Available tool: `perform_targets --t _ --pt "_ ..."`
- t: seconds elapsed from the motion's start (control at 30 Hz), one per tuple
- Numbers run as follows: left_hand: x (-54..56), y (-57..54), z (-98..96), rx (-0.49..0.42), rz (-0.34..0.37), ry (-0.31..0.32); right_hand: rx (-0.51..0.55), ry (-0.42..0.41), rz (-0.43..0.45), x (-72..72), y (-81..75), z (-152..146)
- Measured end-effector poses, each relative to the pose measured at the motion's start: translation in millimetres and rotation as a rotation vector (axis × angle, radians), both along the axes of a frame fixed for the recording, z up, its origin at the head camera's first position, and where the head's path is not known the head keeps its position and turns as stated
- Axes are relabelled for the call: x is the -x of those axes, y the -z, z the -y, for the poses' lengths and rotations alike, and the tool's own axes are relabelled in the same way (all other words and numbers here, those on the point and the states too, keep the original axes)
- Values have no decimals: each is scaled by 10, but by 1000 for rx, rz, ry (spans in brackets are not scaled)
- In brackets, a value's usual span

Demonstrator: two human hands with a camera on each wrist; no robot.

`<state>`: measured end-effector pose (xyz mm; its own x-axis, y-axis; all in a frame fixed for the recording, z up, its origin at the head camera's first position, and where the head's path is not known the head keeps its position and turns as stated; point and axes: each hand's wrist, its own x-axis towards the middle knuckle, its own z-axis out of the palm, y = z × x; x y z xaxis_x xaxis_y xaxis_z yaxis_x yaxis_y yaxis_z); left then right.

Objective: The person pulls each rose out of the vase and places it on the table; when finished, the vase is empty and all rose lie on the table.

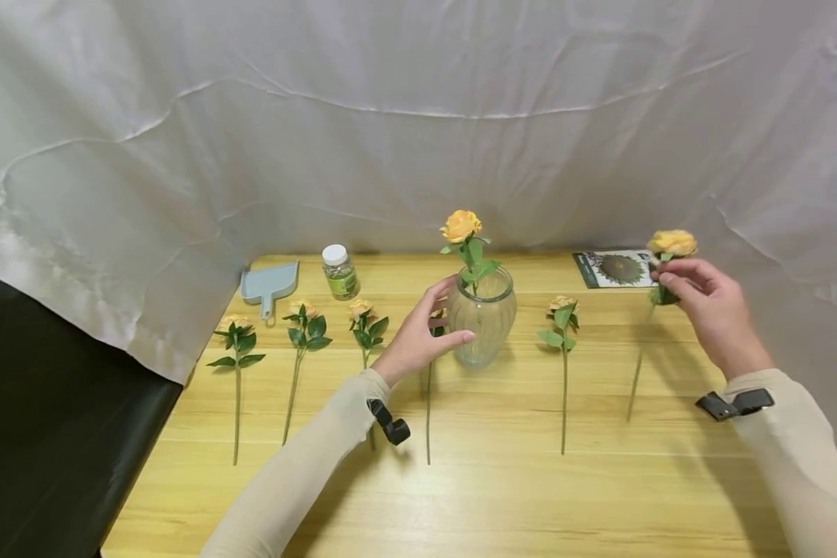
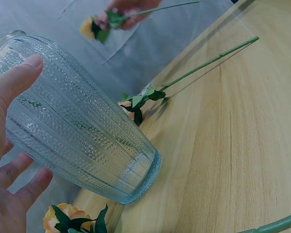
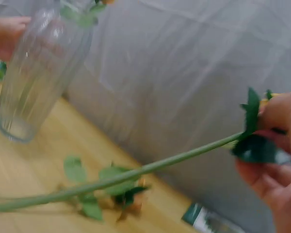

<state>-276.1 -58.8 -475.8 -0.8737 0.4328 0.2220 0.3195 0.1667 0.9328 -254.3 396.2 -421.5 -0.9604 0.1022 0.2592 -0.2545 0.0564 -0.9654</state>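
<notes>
A ribbed clear glass vase (image 1: 487, 325) stands upright on the wooden table, with one yellow artificial rose (image 1: 462, 225) rising from its mouth. My left hand (image 1: 418, 333) holds the vase from the left side; the thumb lies across the near wall and the fingers reach round behind. Over at the right, my right hand (image 1: 717, 314) pinches a second yellow rose (image 1: 673, 243) just below its bloom. That rose's green stem (image 3: 150, 166) slants down toward the table. Between vase and right hand lies another rose (image 1: 564, 380), bloom pointing away from me.
Several more roses, such as the leftmost one (image 1: 237, 380), lie in a row left of the vase. Behind them are a grey-blue dustpan (image 1: 270, 281) and a white-capped jar (image 1: 341, 273). A picture card (image 1: 615, 269) lies at the back right. Grey cloth (image 1: 418, 170) hangs behind the table.
</notes>
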Motion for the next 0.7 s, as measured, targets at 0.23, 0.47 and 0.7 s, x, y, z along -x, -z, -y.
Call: perform_targets --t 0.23,0.47,0.7 --pt "20 34 1 4 -6 -1 -401 -147 260 79 431 -188" --pt "12 34 -3 -2 2 8 -558 -153 308 123 746 -171" --pt "18 26 2 -5 -13 5 -570 -113 286 224 897 -50"
